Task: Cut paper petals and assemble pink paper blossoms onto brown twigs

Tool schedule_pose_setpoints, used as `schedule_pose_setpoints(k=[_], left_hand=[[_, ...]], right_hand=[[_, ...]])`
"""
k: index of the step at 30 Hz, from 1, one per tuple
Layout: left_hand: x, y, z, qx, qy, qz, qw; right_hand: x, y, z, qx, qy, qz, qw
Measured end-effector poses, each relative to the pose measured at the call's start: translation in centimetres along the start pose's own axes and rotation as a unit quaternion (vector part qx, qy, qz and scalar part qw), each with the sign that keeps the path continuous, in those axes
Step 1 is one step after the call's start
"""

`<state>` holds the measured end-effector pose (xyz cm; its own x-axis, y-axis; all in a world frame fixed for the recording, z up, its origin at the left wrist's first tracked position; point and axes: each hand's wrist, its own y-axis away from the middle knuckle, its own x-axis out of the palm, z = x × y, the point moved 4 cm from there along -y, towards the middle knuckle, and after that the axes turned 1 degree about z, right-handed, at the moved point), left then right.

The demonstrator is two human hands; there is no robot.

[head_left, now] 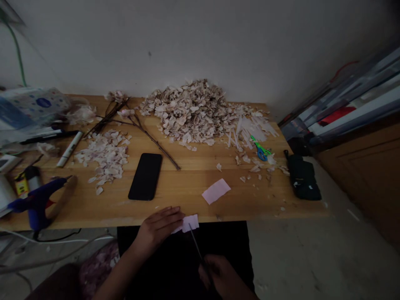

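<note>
My left hand (161, 227) is closed on a small strip of pale pink paper (192, 222) at the table's front edge, its fingers lying over the paper's left part. In my right hand (221, 275), low in the view, is a pair of scissors (195, 242). Their slim dark blades point up and left, and the tip lies against the paper; the handles are mostly hidden in my dim fingers. Just beyond, a second piece of pink paper (216, 191) lies flat on the wooden table (184, 204). Left of it rests a black phone (145, 176).
A big heap of dried petals (193, 110) stands against the wall, with a smaller pile (106, 154) beside a bare twig (156, 143). Green-and-blue scissors (261, 150) lie right. A blue glue gun (39, 202) sits left, and a dark pouch (302, 177) is at the right end.
</note>
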<state>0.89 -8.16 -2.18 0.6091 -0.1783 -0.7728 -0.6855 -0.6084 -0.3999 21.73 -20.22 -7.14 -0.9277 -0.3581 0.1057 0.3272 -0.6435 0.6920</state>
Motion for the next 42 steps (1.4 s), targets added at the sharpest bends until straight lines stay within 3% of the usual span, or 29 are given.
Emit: schedule_pose_setpoints(k=[11,31,42], left_hand=[[0.0,-0.2,0.0,-0.001,0.002,0.002,1.0],[-0.2,-0.5,-0.3,-0.001,0.006,0.0,1.0],[0.1,-0.1,0.0,0.004,-0.007,0.003,1.0]], right_hand=[[-0.5,0.4,0.7,-0.021,-0.018,0.029,0.999],[-0.5,0.2,-0.4,0.005,-0.002,0.003,1.0],[-0.4,0.4,0.3,0.004,-0.001,-0.001,1.0]])
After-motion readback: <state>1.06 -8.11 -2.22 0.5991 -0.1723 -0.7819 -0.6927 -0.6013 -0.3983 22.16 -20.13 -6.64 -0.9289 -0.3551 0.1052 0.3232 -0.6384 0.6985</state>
